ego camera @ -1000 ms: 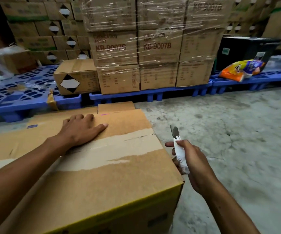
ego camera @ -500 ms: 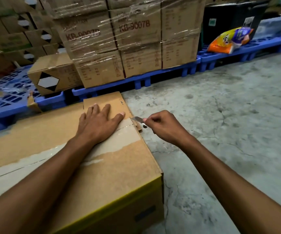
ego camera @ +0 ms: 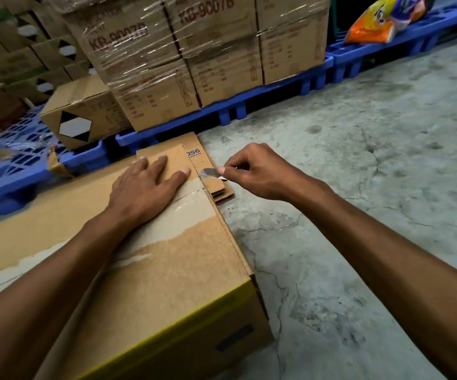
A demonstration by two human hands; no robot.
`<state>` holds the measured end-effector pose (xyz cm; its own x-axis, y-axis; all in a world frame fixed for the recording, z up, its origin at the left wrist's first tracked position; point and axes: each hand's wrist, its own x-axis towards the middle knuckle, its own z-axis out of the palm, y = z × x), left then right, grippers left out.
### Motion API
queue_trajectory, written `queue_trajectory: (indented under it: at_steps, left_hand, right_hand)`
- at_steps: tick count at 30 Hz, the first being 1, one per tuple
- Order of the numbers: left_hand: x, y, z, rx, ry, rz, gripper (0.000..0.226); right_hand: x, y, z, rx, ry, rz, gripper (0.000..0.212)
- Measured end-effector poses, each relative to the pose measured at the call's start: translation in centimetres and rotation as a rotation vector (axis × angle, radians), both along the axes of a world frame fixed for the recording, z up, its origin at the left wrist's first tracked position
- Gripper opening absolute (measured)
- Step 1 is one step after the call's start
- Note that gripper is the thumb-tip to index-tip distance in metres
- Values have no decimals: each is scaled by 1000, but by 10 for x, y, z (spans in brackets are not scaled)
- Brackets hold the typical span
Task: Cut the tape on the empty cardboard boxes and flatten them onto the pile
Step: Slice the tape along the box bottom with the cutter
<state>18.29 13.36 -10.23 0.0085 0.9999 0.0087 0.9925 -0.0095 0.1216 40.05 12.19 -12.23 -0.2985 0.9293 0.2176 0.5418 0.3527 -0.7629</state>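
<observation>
Head view: a person's two bare forearms reach over a cardboard box (ego camera: 150,272) standing on a concrete floor (ego camera: 372,187).
Box: brown, with a yellow stripe along its near edge; it fills the lower left of the picture, its top face up.
Tape: a strip of clear tape (ego camera: 194,200) runs across the box top to the right edge, with a pale torn band of cardboard surface beside it.
Left hand: the left hand (ego camera: 146,189) lies flat on the box top, fingers straight and spread, palm down over the tape line, thumb pointing toward the right edge.
Right hand: the right hand (ego camera: 252,172) has its fingers curled, pinching a small knife (ego camera: 212,173) between thumb and forefinger.
Knife: its short metal blade points left, the tip at the box's right edge just beside the left thumb; the handle is hidden in the fist.
Pile: flattened cardboard sheets (ego camera: 194,160) lie on the floor behind the box, one with blue print, their corner showing under the blade.
Pallets: blue plastic pallets (ego camera: 276,89) run along the back, touching the floor.
Stacked cartons: shrink-wrapped cartons (ego camera: 208,50) marked KB-9007B stand on the pallets.
Single carton: a carton with a black and white diamond label (ego camera: 82,113) sits to their left.
Bag: an orange and purple bag (ego camera: 383,17) lies on the pallet at top right.
</observation>
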Motion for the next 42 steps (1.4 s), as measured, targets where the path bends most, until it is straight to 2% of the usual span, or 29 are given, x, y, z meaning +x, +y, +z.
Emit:
queue_trajectory:
  at_steps: [6, 9, 13, 18, 25, 30, 34, 37, 40, 42]
  left_hand:
    - [1, -2, 5, -10, -18, -11, 74]
    - [1, -1, 9, -49, -22, -13, 76]
    - [2, 0, 12, -88, -26, -18, 78]
    - [4, -3, 15, -106, -28, -38, 76]
    - [-1, 7, 13, -147, 16, -43, 83]
    - [-1, 7, 13, -150, 2, -55, 82]
    - [2, 5, 13, -129, 17, -55, 81]
    - [0, 6, 14, -141, 15, -52, 82]
    - [2, 4, 13, -128, 26, -51, 80]
    - [2, 3, 11, -117, 27, -49, 79]
  right_hand:
    - [6, 5, 8, -18, -71, 92, 40]
    - [7, 8, 15, 10, -123, 130, 27]
    - [8, 14, 21, 73, -201, 164, 35]
    - [11, 17, 16, 71, -139, 178, 33]
    - [6, 11, 17, 125, -145, 156, 33]
    - [14, 1, 24, 8, -200, 238, 30]
    - [8, -1, 21, 87, -181, 182, 32]
    - [10, -4, 19, 37, -133, 215, 29]
    - [14, -11, 18, -33, -78, 247, 38]
    - [16, -12, 23, -53, -90, 249, 33]
